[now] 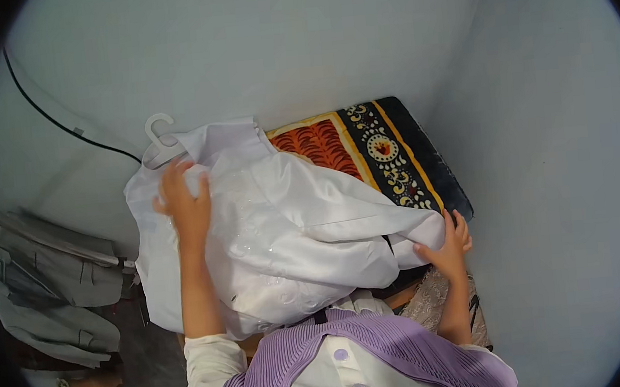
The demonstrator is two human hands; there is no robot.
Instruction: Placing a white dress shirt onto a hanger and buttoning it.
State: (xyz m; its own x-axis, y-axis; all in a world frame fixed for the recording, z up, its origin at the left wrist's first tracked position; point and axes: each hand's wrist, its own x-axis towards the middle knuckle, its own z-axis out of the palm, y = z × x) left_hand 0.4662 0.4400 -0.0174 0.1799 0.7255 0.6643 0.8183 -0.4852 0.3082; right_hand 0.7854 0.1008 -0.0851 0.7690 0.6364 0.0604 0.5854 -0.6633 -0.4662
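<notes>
A white satin garment point(269, 226) with a shiny beaded front lies spread before me, and a white hanger point(160, 136) pokes out of its neck at the far left. My left hand point(186, 193) is over its upper part, just below the hanger. Its fingers are apart and bent, slightly blurred, and nothing shows in them. At the garment's right end, my right hand point(448, 251) has the thumb on the cloth and the fingers round the outer edge, gripping a folded part.
Under the garment is a folded patterned blanket point(387, 146) in orange, black and yellow. Pale walls point(556, 142) stand behind and at the right. Grey clothes point(60, 282) hang at the left, below a black cable point(53, 119). Beige lacy cloth point(430, 297) lies near my right forearm.
</notes>
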